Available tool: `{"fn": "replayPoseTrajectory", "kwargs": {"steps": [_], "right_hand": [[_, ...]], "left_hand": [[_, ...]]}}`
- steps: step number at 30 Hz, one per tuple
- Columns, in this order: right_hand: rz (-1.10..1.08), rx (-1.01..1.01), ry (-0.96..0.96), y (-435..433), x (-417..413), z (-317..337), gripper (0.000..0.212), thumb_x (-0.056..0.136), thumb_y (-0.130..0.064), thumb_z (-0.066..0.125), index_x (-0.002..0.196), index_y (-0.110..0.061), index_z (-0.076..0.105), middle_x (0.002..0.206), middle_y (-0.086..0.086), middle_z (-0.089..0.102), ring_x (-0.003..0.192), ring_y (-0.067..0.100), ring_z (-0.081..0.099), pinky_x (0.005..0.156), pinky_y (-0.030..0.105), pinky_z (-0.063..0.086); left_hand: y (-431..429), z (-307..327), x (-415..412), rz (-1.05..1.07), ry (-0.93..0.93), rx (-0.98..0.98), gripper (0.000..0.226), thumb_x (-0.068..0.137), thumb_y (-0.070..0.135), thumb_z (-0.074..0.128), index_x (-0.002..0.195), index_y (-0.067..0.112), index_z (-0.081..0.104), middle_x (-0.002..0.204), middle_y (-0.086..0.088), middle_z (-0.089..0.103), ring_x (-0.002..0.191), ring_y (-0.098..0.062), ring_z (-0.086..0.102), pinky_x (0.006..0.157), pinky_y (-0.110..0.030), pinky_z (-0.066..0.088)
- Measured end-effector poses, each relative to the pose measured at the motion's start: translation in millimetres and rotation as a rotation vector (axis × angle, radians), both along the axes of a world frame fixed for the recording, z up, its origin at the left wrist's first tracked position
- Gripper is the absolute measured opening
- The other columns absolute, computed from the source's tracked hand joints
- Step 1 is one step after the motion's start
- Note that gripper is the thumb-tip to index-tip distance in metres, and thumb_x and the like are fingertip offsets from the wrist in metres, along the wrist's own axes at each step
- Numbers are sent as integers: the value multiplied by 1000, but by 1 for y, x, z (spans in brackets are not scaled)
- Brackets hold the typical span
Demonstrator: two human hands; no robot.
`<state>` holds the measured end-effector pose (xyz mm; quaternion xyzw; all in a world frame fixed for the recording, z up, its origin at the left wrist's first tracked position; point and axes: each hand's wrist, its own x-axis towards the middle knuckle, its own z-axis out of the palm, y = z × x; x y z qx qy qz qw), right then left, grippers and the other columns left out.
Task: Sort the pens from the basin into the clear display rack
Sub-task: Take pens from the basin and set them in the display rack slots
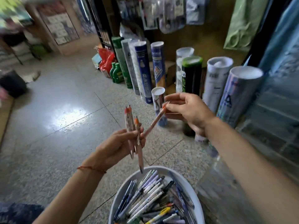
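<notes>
Left hand [119, 147] is gripping a small bunch of orange-capped pens [129, 123], fingers curled round their middles, caps pointing up and tips hanging down just above the basin [182, 178]. Right hand [189, 110] is pinching the cap end of one more matching pen [155, 122] between thumb and fingertips, and that pen is slanting down so its low end is meeting the left fingers. To me it looks like the person is gathering one kind together before racking it.

The basin is sitting near, at the bottom, on the speckled floor [64, 126], and it is holding a heap of mixed pens [153, 199], mostly blue, white and lilac. Something clear and blurred [218, 183] is standing just right of the basin. It may be the display rack, but I cannot tell.

To do this well, I would be sliding the slanted pen in parallel with the others, cap up like them, and loosening the left fingers only slightly, since the longest pen is already hanging low and could be slipping out. Squaring the tips before moving right should be making the drop into one compartment cleaner.
</notes>
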<state>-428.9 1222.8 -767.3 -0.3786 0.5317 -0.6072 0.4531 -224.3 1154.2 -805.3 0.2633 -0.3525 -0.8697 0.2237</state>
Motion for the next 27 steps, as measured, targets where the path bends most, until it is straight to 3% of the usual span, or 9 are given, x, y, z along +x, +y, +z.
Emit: {"fn": "replayPoseTrajectory", "kwargs": {"steps": [2, 4, 6, 9, 12, 15, 18, 22, 27], "right_hand": [[-124, -115, -33, 23, -25, 46, 17, 88, 5, 55, 85, -10, 61, 81, 7, 64, 74, 16, 64, 74, 30, 56], [-259, -264, -12, 54, -50, 91, 17, 88, 4, 55, 82, -11, 62, 74, 3, 63, 67, 12, 63, 71, 25, 57], [-414, -413, 106, 89, -76, 131, 18, 88, 3, 56, 82, -13, 62, 73, 1, 62, 64, 9, 61, 66, 22, 56], [-662, -639, 272, 145, -111, 178, 20, 88, 1, 57, 80, -17, 61, 76, 3, 63, 66, 8, 58, 60, 16, 53], [-957, -841, 326, 186, -144, 202, 19, 87, -2, 58, 81, -19, 62, 71, -6, 66, 67, 3, 61, 66, 19, 53], [-1285, -890, 394, 204, -167, 200, 15, 88, -1, 54, 89, -14, 62, 79, -8, 64, 71, -1, 63, 71, 17, 50], [-1388, -687, 666, 205, -179, 188, 13, 90, -2, 53, 97, -6, 64, 78, 0, 62, 65, -10, 57, 64, 6, 43], [-1236, -329, 916, 197, -194, 167, 15, 89, -2, 56, 98, -6, 67, 88, 5, 66, 75, 7, 60, 64, 4, 43], [-991, 153, 1022, 187, -210, 153, 11, 86, -10, 64, 95, -9, 71, 99, 7, 69, 83, 16, 60, 73, 24, 46]], "left_hand": [[15, 53, -37, 1, -26, -113, 17, 68, -4, 65, 84, -2, 70, 81, -14, 67, 67, -20, 67, 63, -32, 58], [33, 105, -76, 4, -20, -258, 20, 68, 0, 58, 85, -4, 68, 79, -14, 69, 66, -20, 69, 60, -32, 59], [57, 154, -117, -27, 62, -398, 22, 58, 3, 71, 80, -3, 70, 77, -13, 71, 67, -22, 71, 55, -32, 58], [93, 206, -173, -33, 171, -550, 15, 76, -1, 51, 82, -2, 65, 69, -8, 71, 63, -18, 70, 52, -30, 57], [125, 234, -217, -52, 271, -536, 20, 91, -2, 38, 88, -2, 58, 68, -8, 70, 62, -15, 70, 55, -30, 58], [145, 234, -242, -56, 346, -447, 15, 94, 0, 39, 99, -4, 53, 82, -11, 67, 66, -17, 70, 59, -33, 59], [162, 220, -255, -167, 346, -411, 13, 94, -2, 37, 98, 1, 50, 81, -10, 69, 68, -19, 70, 61, -36, 59], [164, 211, -263, -251, 229, -436, 15, 93, -5, 38, 99, 1, 51, 85, -12, 68, 69, -20, 70, 65, -40, 59], [151, 191, -254, -359, 60, -524, 19, 92, -6, 39, 102, 1, 54, 84, -12, 72, 74, -22, 71, 69, -43, 57]]}}
